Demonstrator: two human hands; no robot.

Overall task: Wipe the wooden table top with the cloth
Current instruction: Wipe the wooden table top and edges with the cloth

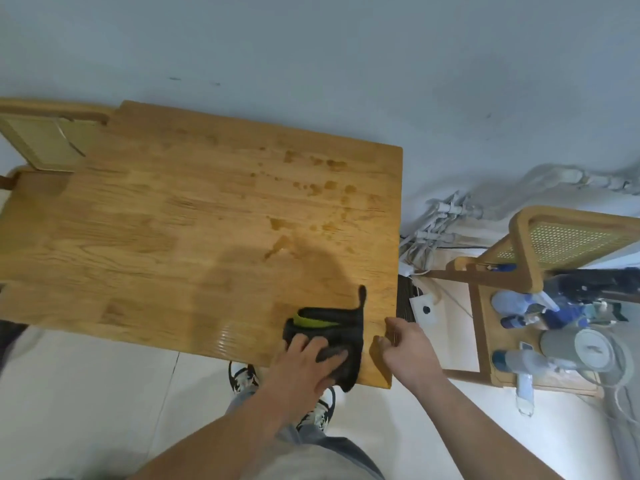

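1. We see the left hand (304,362) pressed flat, fingers spread, on a black cloth (329,337) at the lower centre-right of the frame; palm down on it, not clenched around it.
2. Cloth is bunched, with a yellow-green patch (311,321) showing at its far side and one thin tail sticking up toward the table's middle. Its near end hangs slightly over the table's near edge.
3. The right hand (407,348) sits just right of the cloth, at the near right corner of the table, fingers curled loosely against the edge; we cannot tell if it grips the edge or only rests there. It holds no object.
4. The wooden table top (173,220) fills the centre-left of the frame. Wet spots and smears (311,188) are scattered across its right half, above the cloth and apart from it.
5. Lower centre: the person's shoes (246,377) on a pale tiled floor (104,393), below the table edge.
6. Right of frame: a wooden rattan-backed chair (561,237) holding spray bottles (526,303) and a grey round container (585,348).
7. Between table and chair: tangled white cables (429,230) along the wall.
8. Upper left: part of another wooden chair (45,140).
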